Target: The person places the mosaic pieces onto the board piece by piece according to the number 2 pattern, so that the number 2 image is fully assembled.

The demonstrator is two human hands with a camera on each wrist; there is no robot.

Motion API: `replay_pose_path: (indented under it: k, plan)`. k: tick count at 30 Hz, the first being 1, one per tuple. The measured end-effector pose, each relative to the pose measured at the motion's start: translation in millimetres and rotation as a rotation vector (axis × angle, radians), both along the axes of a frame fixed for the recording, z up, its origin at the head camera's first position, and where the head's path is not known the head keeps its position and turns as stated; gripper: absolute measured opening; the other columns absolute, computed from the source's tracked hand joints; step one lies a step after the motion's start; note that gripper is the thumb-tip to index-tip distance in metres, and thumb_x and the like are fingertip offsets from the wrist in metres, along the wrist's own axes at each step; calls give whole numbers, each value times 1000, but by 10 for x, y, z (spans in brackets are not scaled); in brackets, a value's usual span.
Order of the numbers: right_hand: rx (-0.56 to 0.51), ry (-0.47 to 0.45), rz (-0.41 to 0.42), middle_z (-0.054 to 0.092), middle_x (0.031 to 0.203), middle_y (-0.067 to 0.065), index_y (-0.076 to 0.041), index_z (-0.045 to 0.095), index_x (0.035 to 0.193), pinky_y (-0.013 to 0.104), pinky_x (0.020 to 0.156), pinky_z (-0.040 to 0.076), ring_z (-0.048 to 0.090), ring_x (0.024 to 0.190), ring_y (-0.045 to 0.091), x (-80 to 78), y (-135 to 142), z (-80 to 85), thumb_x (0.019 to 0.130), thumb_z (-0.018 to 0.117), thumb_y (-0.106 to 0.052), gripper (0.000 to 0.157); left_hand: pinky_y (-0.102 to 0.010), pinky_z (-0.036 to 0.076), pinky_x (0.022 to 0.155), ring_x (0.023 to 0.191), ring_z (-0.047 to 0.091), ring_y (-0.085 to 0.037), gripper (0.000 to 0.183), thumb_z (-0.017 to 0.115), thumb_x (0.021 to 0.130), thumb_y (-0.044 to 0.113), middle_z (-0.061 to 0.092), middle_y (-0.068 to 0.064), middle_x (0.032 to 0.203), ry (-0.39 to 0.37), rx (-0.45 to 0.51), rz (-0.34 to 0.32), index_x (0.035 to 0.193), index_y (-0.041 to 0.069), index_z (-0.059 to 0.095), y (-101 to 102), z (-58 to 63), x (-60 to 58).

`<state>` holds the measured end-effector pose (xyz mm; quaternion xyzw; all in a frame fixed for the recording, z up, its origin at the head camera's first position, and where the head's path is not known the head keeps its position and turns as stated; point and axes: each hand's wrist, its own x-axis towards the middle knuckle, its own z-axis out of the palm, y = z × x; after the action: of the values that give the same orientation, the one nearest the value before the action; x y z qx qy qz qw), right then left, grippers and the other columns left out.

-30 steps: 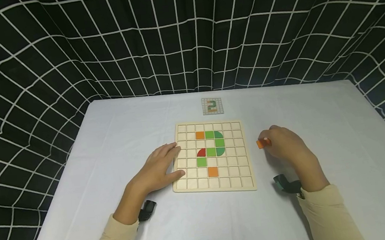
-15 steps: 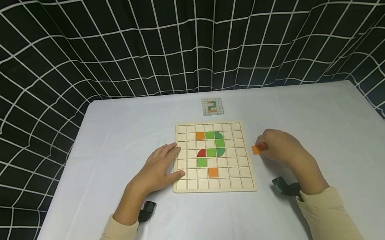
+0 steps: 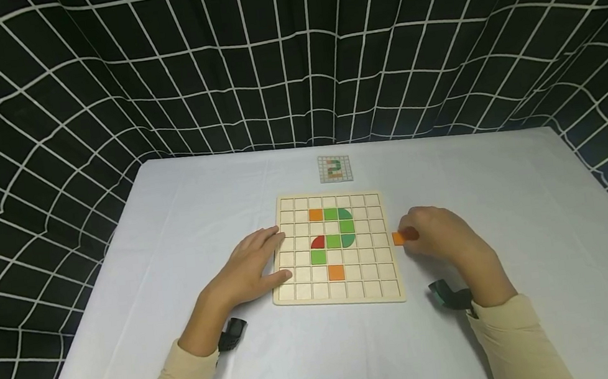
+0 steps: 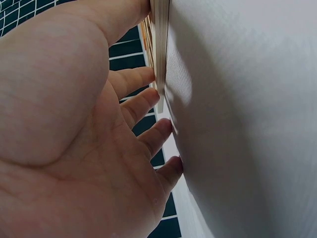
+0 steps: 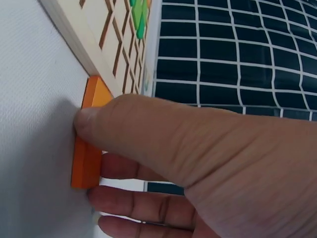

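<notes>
A pale wooden grid board [image 3: 373, 278] lies on the white table, with orange, green and red tiles set in some of its cells. At its left edge rests my left hand [image 3: 248, 268], fingers spread and thumb tip on the rim. My right hand [image 3: 438, 233] pinches an orange tile [image 3: 397, 239] between thumb and fingers, low over the cloth by the board's right edge. In the right wrist view the orange tile [image 5: 86, 166] stands end-on against the board's side [image 5: 74, 42]; whether it is one tile or two in line, I cannot tell.
Behind the board lies a small pattern card [image 3: 335, 168] showing a similar coloured figure on a grid. Black curtains with white grid lines [image 3: 289, 60] rise at the back and sides of the table [image 3: 197, 189].
My right hand has moved left with the orange tile, bringing it from beside the board up to the right edge. The left hand has stayed where it was.
</notes>
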<state>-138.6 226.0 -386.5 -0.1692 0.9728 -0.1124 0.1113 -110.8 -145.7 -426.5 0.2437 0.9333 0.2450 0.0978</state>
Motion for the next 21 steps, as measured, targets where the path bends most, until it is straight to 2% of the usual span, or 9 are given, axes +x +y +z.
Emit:
replay_pose_path:
  k: [21]
  plan:
    - [-95, -28, 20, 61, 80, 0, -4, 74, 93, 38, 72, 51, 54, 76, 20, -28, 82, -54, 75, 83, -4, 20, -55, 18, 118, 147, 23, -36, 77, 69, 93, 42, 31, -13, 160, 14, -3, -8, 154, 6, 39, -7, -7, 0]
